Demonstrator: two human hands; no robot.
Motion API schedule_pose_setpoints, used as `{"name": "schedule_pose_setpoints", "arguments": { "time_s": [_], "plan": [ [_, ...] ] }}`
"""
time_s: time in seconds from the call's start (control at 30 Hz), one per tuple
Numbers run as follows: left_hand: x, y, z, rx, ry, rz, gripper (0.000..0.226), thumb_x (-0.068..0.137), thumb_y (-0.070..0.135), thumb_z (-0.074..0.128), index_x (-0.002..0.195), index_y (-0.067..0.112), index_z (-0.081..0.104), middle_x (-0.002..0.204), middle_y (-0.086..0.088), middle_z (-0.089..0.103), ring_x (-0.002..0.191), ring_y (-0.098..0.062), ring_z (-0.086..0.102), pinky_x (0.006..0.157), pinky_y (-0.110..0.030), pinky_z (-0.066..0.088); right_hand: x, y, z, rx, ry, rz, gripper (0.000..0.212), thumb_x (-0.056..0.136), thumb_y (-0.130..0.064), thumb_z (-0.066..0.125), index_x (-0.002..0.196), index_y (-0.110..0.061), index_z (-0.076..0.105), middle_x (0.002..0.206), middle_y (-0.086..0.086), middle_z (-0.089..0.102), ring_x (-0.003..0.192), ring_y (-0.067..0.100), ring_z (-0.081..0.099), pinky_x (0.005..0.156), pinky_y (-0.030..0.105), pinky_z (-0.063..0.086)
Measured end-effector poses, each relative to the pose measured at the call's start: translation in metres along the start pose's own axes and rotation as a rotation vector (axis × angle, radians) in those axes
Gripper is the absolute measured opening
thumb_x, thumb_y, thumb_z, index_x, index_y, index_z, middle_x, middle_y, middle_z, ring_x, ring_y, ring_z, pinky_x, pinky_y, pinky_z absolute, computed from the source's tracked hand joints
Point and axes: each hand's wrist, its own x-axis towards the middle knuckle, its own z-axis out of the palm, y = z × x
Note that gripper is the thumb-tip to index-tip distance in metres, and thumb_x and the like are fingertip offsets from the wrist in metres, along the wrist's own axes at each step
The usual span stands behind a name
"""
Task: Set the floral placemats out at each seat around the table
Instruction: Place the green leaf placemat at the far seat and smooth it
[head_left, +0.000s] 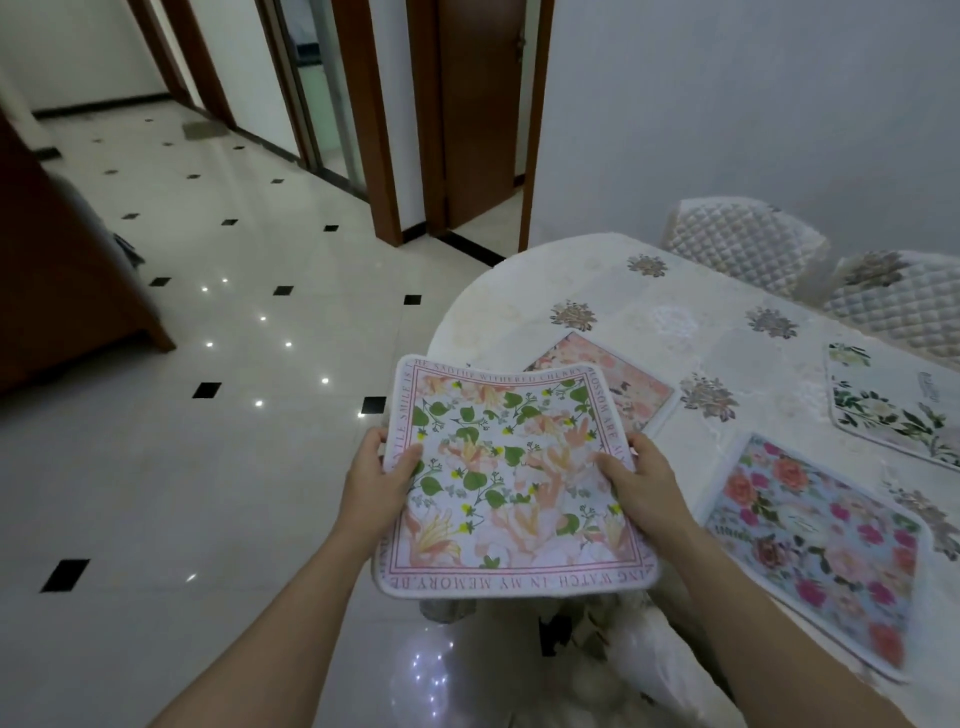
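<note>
Held placemat (514, 478): pinched at side edges by left hand (376, 480) and right hand (631, 486), fingers closed on it.
Counter (649, 312): rightward; right hand nearer.

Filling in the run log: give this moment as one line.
left hand: holding mat edge | right hand: holding opposite edge | held placemat: off table | table: three mats laid
</note>
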Motion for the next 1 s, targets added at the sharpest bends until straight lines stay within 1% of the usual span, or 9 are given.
{"name": "schedule_pose_setpoints", "arguments": {
  "time_s": [0.07,0.17,0.27,0.33,0.4,0.47,0.57,0.73,1.0],
  "plan": [
    [0.019,0.001,-0.008,-0.003,0.008,0.002,0.010,0.097,0.024,0.062,0.099,0.020,0.053,0.095,-0.008,0.076,0.075,-0.023,0.077,0.069,-0.048,0.063,0.015,-0.006,0.013,0.000,0.000,-0.010,0.017,0.095,-0.024,0.059,0.112,-0.023,0.055,0.102,0.005,0.071,0.080,0.025,0.073,0.073,0.052,0.060],
    [0.054,0.006,-0.016,-0.011,0.006,0.012,0.010,0.097,0.023,0.061,0.099,0.020,0.053,0.094,-0.009,0.076,0.074,-0.024,0.077,0.066,-0.045,0.063,0.044,-0.017,0.033,0.000,0.010,-0.028,0.011,0.095,-0.024,0.059,0.102,-0.031,0.054,0.098,0.007,0.071,0.079,0.029,0.073,0.072,0.055,0.060],
    [0.098,0.011,-0.020,-0.009,-0.014,0.007,0.011,0.097,0.023,0.061,0.100,0.018,0.052,0.093,-0.010,0.076,0.073,-0.026,0.077,0.066,-0.047,0.063,0.080,-0.025,0.051,0.030,0.013,-0.012,0.010,0.094,-0.026,0.059,0.103,-0.029,0.055,0.096,0.007,0.072,0.077,0.029,0.073,0.070,0.055,0.060],
    [0.130,0.013,-0.019,0.006,-0.025,0.012,0.011,0.096,0.024,0.062,0.099,0.019,0.052,0.095,-0.011,0.076,0.076,-0.027,0.077,0.070,-0.051,0.063,0.105,-0.031,0.060,0.035,0.025,-0.004,0.009,0.096,-0.023,0.058,0.104,-0.025,0.054,0.095,0.008,0.070,0.076,0.028,0.072,0.069,0.052,0.061],
    [0.161,0.018,-0.015,0.025,-0.044,0.011,0.012,0.095,0.024,0.064,0.097,0.020,0.053,0.096,-0.011,0.076,0.078,-0.028,0.076,0.072,-0.054,0.062,0.127,-0.038,0.065,0.059,0.051,0.010,0.010,0.098,-0.021,0.057,0.107,-0.022,0.053,0.094,0.006,0.068,0.074,0.025,0.072,0.064,0.043,0.061],
    [0.189,0.024,-0.009,0.043,-0.074,0.009,0.013,0.095,0.024,0.064,0.096,0.019,0.052,0.096,-0.012,0.075,0.079,-0.029,0.076,0.072,-0.055,0.062,0.144,-0.042,0.069,0.083,0.075,0.031,0.008,0.098,-0.021,0.057,0.103,-0.026,0.054,0.093,0.004,0.067,0.077,0.026,0.071,0.067,0.045,0.061],
    [0.228,0.034,0.005,0.058,-0.148,0.007,0.016,0.095,0.025,0.064,0.099,0.016,0.051,0.095,-0.014,0.075,0.077,-0.029,0.076,0.071,-0.055,0.062,0.166,-0.045,0.069,0.138,0.095,0.079,0.011,0.099,-0.022,0.056,0.101,-0.032,0.051,0.099,0.004,0.067,0.082,0.029,0.071,0.071,0.047,0.061],
    [0.277,0.047,0.043,0.068,-0.273,0.008,0.016,0.096,0.025,0.064,0.099,0.015,0.051,0.095,-0.014,0.075,0.077,-0.028,0.076,0.071,-0.054,0.062,0.193,-0.034,0.054,0.160,0.221,0.157,0.017,0.098,-0.022,0.057,0.115,-0.021,0.054,0.103,0.006,0.069,0.083,0.025,0.072,0.074,0.049,0.061],
    [0.339,0.053,0.123,0.152,-0.539,0.022,0.016,0.096,0.030,0.063,0.100,0.018,0.052,0.093,-0.010,0.077,0.076,-0.027,0.077,0.070,-0.053,0.062,0.209,-0.007,0.023,0.142,0.427,0.261,0.008,0.098,-0.023,0.057,0.104,-0.029,0.056,0.101,0.013,0.068,0.087,0.035,0.068,0.076,0.056,0.058]
  ]
}}
